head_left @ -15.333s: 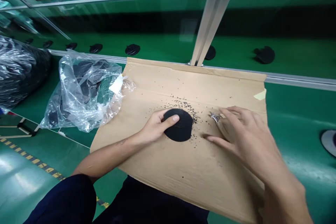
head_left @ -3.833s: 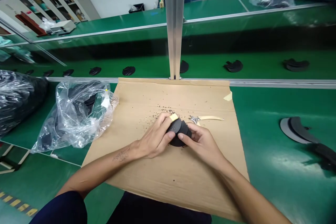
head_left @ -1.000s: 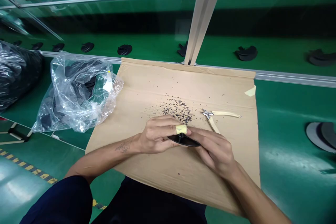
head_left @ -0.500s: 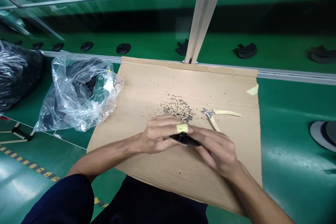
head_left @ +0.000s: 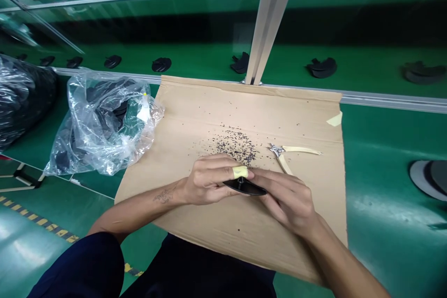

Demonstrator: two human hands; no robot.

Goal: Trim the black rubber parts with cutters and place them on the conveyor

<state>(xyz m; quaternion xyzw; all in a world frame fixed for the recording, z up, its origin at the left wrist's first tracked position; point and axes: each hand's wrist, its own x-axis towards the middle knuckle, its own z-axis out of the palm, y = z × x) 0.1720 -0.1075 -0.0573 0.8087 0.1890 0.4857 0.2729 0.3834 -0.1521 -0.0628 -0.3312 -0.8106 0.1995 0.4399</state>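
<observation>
Between both hands, above the cardboard sheet (head_left: 209, 223), is a thin, curved black plastic part (head_left: 249, 189). My left hand (head_left: 209, 179) grips its left side, and yellow tape is wrapped round one finger. On the right side my right hand (head_left: 288, 198) pinches the same part, its fingertips close to the taped finger. The fingers hide much of the part's far side. Small black plastic scraps (head_left: 235, 143) are scattered on the cardboard just beyond my hands. Side cutters (head_left: 277, 150) with cream handles lie past my right hand, jaws to the left.
A clear plastic bag (head_left: 104, 125) of black parts lies at left, with a fuller bag (head_left: 24, 98) beyond it. Several black parts (head_left: 321, 68) sit along the green surface behind a metal upright (head_left: 272, 23). A round grey-and-black object (head_left: 429, 179) is at the right edge.
The view has shifted very slightly. Both hands keep hold of the black plastic part in almost the same pose.
</observation>
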